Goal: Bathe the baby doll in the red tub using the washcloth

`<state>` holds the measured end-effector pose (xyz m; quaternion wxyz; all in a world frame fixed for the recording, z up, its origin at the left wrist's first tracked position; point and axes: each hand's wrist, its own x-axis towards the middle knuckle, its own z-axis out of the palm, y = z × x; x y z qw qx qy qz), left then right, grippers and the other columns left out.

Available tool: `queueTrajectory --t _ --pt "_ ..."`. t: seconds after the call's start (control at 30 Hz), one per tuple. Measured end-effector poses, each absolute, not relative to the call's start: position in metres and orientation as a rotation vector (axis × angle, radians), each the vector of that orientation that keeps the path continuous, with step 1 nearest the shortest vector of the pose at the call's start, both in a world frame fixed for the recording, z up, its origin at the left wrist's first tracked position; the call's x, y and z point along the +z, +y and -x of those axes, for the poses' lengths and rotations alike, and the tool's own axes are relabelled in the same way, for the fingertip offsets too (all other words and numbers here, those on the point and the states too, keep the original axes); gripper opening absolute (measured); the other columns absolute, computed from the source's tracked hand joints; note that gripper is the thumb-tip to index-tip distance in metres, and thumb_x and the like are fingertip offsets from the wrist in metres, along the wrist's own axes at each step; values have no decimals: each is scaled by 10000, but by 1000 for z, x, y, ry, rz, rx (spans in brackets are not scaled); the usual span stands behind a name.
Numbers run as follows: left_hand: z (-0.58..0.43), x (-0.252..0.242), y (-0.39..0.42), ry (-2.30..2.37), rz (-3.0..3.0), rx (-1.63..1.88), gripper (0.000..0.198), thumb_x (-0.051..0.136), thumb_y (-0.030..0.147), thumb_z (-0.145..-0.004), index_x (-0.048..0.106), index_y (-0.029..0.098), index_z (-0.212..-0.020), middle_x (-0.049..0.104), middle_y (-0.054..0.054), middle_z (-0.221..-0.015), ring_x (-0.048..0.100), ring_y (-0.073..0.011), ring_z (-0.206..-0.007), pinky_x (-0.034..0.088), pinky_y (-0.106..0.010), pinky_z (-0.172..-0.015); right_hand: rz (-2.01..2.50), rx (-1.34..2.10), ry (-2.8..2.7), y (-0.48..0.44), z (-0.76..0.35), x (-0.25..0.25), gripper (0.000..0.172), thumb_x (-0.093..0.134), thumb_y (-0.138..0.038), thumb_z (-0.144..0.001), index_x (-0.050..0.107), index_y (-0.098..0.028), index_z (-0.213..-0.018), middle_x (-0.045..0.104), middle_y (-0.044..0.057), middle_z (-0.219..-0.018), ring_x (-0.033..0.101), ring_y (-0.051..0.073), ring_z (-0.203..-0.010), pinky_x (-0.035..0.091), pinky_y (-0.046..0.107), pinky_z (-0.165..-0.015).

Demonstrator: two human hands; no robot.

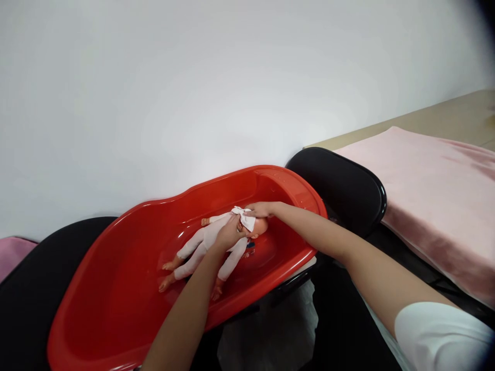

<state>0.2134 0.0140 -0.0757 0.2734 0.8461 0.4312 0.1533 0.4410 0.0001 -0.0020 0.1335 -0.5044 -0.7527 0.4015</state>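
A baby doll [209, 234] in pale clothes lies on its back in a red baby bathtub [116, 288], its head toward the right end and its bare feet toward the left. Across the doll's face is a small white cloth [248, 222], bunched on its left side. My left hand [230, 234] reaches over the doll's chest, fingers closed at the cloth's near left edge. At the cloth's upper edge, by the top of the doll's head, my right hand [261, 209] pinches the fabric. Some of my fingertips are hard to make out.
A black chair back [340, 185] stands against the tub's right end. Another black rounded surface [50, 273] lies at its left. To the right is a surface covered in pink cloth [433, 190]. A white wall [174, 93] rises right behind the tub.
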Motion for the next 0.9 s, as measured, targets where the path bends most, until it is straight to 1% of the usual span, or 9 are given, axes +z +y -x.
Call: queueTrajectory --t 0.1,0.17,0.23,0.33,0.47,0.57,0.67,0.77,0.9 --pt "-212 -73 14 1159 -2258 380 636 792 282 -832 604 294 -1440 689 -93 -1471 643 -370 -1325 522 -421 -1120 1518 1135 -2097 -56 -469 -10 502 556 -546 -1090 719 -202 -1416 808 113 -1327 764 264 -1136 621 288 -921" --pt "-210 -71 14 1150 -2256 354 593 785 288 -837 621 294 -1407 709 -95 -1431 651 -359 -1304 515 -420 -1124 1542 1061 -2003 -101 -491 -18 541 451 -545 -1124 635 -272 -1553 781 78 -1403 747 285 -1226 631 308 -939" --pt "-209 -70 13 1137 -2259 346 520 784 288 -833 657 276 -1336 734 -106 -1363 664 -355 -1268 519 -404 -1103 1558 1020 -1963 -130 -506 -23 560 425 -534 -1128 575 -317 -1622 802 68 -1340 745 313 -1240 641 348 -931" --pt "-209 -68 12 1140 -2254 364 518 792 282 -826 674 272 -1329 727 -109 -1378 667 -357 -1267 524 -387 -1083 1558 1075 -2049 -127 -509 -17 543 394 -519 -1131 582 -358 -1615 825 65 -1222 745 329 -1225 641 375 -912" --pt "-210 -68 12 1164 -2227 354 579 810 332 -849 644 257 -1398 719 -111 -1389 671 -360 -1234 523 -404 -1081 1505 1170 -2214 -87 -493 -4 517 475 -418 -1112 597 -356 -1611 815 70 -1232 682 337 -1336 605 390 -1027" --pt "-210 -71 13 1142 -2229 357 622 838 384 -841 629 220 -1403 711 -129 -1384 669 -363 -1215 527 -410 -1053 1436 1115 -2189 -80 -482 -1 498 500 -398 -1109 615 -350 -1591 807 56 -1271 680 305 -1335 596 368 -1049" --pt "-209 -74 14 1144 -2245 370 605 823 369 -849 636 226 -1406 710 -126 -1404 664 -361 -1238 522 -397 -1040 1427 1075 -2158 -100 -479 -1 482 450 -453 -1128 649 -330 -1550 786 58 -1368 714 281 -1274 610 327 -1007" --pt "-208 -74 13 1151 -2241 367 619 792 315 -851 630 236 -1444 696 -124 -1458 656 -367 -1291 511 -410 -1074 1432 1005 -2109 -137 -488 -1 514 421 -464 -1138 616 -300 -1584 748 68 -1470 708 284 -1299 610 311 -1022" --pt "-208 -69 11 1137 -2231 365 635 795 319 -838 634 264 -1450 692 -111 -1480 627 -382 -1372 498 -427 -1131 1466 945 -2048 -163 -503 -2 537 481 -464 -1121 568 -314 -1629 772 68 -1422 720 292 -1289 621 311 -1005"
